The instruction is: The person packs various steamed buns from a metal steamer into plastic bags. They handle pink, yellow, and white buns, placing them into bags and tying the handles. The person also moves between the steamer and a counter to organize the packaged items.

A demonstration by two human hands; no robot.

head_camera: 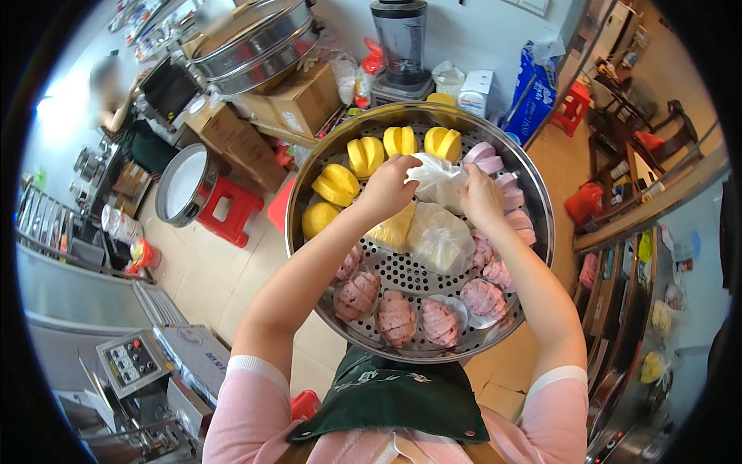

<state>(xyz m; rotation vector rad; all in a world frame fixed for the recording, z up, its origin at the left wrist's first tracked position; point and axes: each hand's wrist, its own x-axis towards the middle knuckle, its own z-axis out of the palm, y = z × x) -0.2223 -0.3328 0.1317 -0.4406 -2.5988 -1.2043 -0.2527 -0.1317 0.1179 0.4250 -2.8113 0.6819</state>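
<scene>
A round perforated metal steamer tray (400, 277) is before me. Both my hands are at a translucent plastic bag (436, 180) near its middle. My left hand (389, 188) is over the bag's left side with bent fingers; whether it grips the plastic is unclear. My right hand (482, 194) pinches the bag's right edge. Below lie a bag of yellow food (394, 229) and another tied bag (442, 239). Yellow split buns (365, 156) line the upper left, purple buns (513, 191) the right, and speckled pink twisted buns (396, 319) the lower rim.
A blender (400, 46), a red plastic bag and cardboard boxes (304, 101) stand beyond the tray. At the left, a round sieve-like pan (184, 184) rests by a red stool (232, 211). A person (113, 104) is at the far left. Shelves (608, 301) stand at the right.
</scene>
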